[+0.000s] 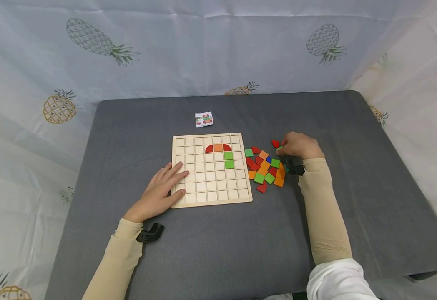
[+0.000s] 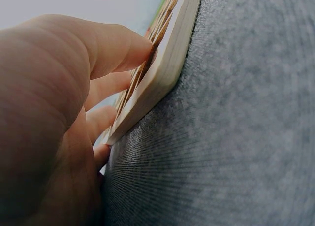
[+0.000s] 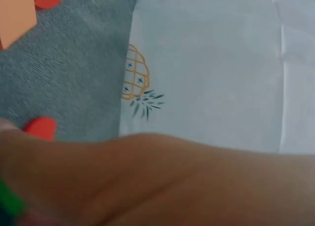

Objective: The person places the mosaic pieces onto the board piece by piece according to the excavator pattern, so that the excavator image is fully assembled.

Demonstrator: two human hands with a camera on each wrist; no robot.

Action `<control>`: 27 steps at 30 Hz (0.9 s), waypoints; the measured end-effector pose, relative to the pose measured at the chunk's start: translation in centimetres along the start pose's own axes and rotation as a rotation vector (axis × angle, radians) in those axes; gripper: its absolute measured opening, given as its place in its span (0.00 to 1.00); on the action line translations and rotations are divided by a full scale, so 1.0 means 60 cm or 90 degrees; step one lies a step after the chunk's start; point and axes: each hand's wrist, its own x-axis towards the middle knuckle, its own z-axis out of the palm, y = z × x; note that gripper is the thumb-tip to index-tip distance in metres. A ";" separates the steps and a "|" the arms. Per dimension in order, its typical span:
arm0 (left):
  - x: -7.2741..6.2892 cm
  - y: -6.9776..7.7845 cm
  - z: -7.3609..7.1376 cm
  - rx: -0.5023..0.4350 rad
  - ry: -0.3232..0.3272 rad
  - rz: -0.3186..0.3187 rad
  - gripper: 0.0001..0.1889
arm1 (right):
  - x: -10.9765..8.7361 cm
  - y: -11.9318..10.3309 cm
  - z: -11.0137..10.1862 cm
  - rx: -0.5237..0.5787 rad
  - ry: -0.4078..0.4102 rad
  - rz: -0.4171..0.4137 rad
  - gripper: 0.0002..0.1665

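Dark grey and fabric-textured, the desk (image 1: 218,254) spreads wide with rounded far corners, and right behind it hangs a pale curtain (image 1: 203,50), creased straight across near the top! Up on that cloth a big grey-outlined pineapple (image 1: 91,37) leans at the left, a smaller grey pineapple (image 1: 322,40) tilts at the right, and down the left side there's a golden pineapple (image 1: 59,109), leaves up!

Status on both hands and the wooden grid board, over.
Left hand resting on wooden grid board, covering some left-side cells. Right hand pinching green piece beside loose pile. Board holds five pieces. No other obstruction seen.
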 end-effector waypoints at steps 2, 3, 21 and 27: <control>-0.001 0.000 0.000 -0.001 0.001 0.001 0.30 | 0.004 -0.002 0.003 0.014 0.009 -0.010 0.15; -0.001 0.000 0.001 -0.002 0.001 0.001 0.30 | 0.006 -0.003 0.005 0.019 0.015 -0.015 0.14; 0.001 -0.003 0.003 0.004 0.005 0.000 0.30 | 0.001 -0.092 0.034 0.131 0.028 -0.303 0.13; 0.002 -0.003 0.002 0.000 0.004 -0.001 0.30 | -0.002 -0.126 0.055 0.128 0.003 -0.364 0.10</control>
